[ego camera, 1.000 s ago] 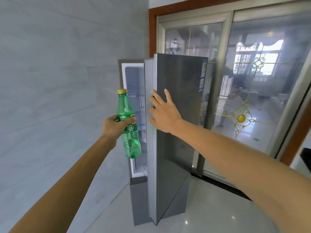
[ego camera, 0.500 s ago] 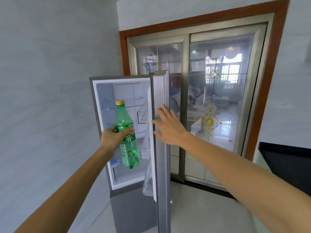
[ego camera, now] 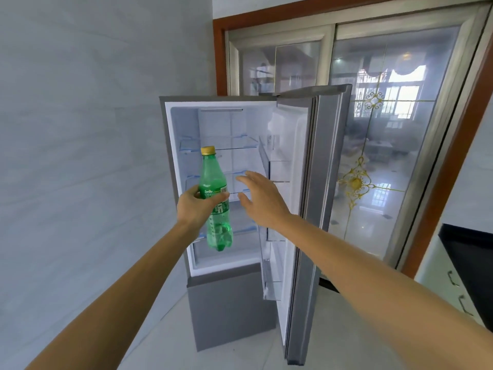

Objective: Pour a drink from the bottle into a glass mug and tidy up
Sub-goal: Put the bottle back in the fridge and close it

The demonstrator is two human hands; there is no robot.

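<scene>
My left hand (ego camera: 196, 206) grips a green Sprite bottle (ego camera: 216, 225) with a yellow cap around its label, holding it upright in front of the open fridge (ego camera: 176, 161). My right hand (ego camera: 262, 201) hovers just right of the bottle with its fingers spread, holding nothing and apart from the fridge door (ego camera: 317, 198). The door stands wide open to the right. Inside, the glass shelves and the door bins hold nothing. No glass mug is in view.
A grey tiled wall (ego camera: 80, 156) runs along the left. Behind the fridge is a sliding glass door (ego camera: 394, 145) in a brown frame. A black countertop (ego camera: 469, 252) over white cabinets sits at the right edge. The floor is glossy light tile.
The fridge door has swung from nearly edge-on to wide open. My right hand has come off the door and moved left toward the bottle. The bottle stays in my left hand.
</scene>
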